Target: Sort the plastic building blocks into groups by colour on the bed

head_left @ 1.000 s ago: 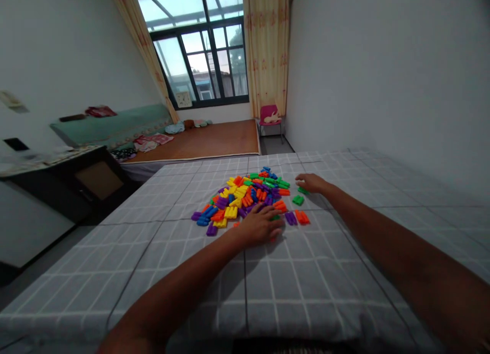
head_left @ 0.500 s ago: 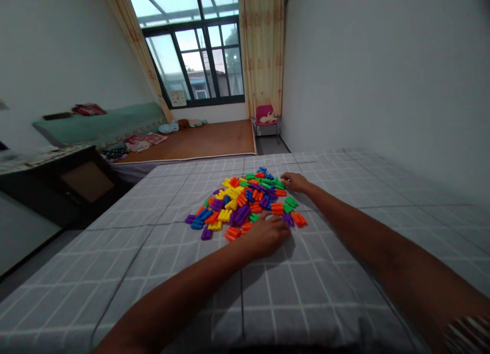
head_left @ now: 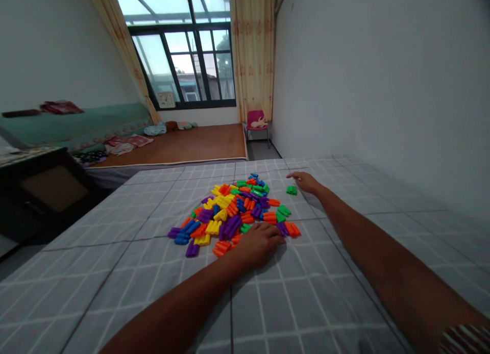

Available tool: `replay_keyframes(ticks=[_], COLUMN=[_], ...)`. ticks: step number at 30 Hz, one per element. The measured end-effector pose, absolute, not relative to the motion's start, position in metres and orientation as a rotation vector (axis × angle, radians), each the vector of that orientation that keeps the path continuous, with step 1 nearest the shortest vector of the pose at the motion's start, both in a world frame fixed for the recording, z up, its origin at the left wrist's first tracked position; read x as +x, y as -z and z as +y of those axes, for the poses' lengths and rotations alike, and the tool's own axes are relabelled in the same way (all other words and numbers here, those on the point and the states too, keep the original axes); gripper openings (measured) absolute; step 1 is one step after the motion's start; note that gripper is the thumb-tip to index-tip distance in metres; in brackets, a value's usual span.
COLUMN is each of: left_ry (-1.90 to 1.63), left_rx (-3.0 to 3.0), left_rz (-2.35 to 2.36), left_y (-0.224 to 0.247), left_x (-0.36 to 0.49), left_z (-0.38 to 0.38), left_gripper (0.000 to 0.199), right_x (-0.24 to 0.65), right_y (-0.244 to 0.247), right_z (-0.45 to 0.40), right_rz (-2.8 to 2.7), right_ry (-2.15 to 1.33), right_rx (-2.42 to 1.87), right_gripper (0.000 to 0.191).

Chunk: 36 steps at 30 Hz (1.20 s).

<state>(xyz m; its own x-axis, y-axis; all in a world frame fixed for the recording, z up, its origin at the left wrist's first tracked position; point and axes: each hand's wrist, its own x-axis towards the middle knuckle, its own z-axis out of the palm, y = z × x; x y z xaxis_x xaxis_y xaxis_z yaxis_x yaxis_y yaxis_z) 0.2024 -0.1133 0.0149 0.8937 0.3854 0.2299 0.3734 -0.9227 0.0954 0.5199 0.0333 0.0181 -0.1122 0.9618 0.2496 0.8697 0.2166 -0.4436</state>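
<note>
Left hand (head_left: pixel 264 244) palm-down at near edge of block pile (head_left: pixel 232 211), grip hidden from me | right hand (head_left: pixel 304 181) released, just beside green block (head_left: pixel 291 190) | pile mid-cloth; checked cloth (head_left: pixel 306 303) gives me room both sides, wall (head_left: pixel 383 78) at right

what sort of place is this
Most likely a bedroom in someone's home: a wide, low bed with clothes on it stands by the far window, and patterned curtains hang at that window.
</note>
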Motion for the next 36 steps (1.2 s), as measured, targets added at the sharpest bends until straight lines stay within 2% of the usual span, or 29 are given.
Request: replay_keyframes(ticks=[2,8,15,20,24,31,36], left_ry=[-0.38,-0.373,-0.368,-0.346,-0.337,-0.332,-0.35], left_rx=[3.015,3.028,3.024,3.042,3.051,3.082,3.104], left_rz=[0.605,0.61,0.62,0.587,0.595,0.567,0.573], left_y=[-0.014,-0.014,-0.012,-0.011,-0.012,-0.016,-0.014], left_x=[0.202,0.203,0.201,0.201,0.202,0.204,0.205], left_z=[-0.114,-0.113,-0.114,-0.114,-0.115,-0.117,-0.117], left_gripper=[0.026,0.027,0.028,0.028,0.028,0.027,0.028], right_x=[0.523,0.537,0.569,0.583,0.556,0.459,0.446], right_y=[-0.008,0.017,0.02,0.026,0.016,-0.01,-0.022], right_z=[0.029,0.019,0.009,0.003,0.005,-0.009,-0.028], right_rz=[-1.958,-2.06,-1.96,-1.874,-1.849,-2.184,-2.226], right_ry=[-0.274,-0.47,-0.32,-0.298,-0.442,-0.851,-1.028], right_rx=[-1.7,-1.525,-1.657,-1.672,-1.569,-1.28,-1.17], right_gripper=[0.034,0.044,0.051,0.049,0.047,0.05,0.055])
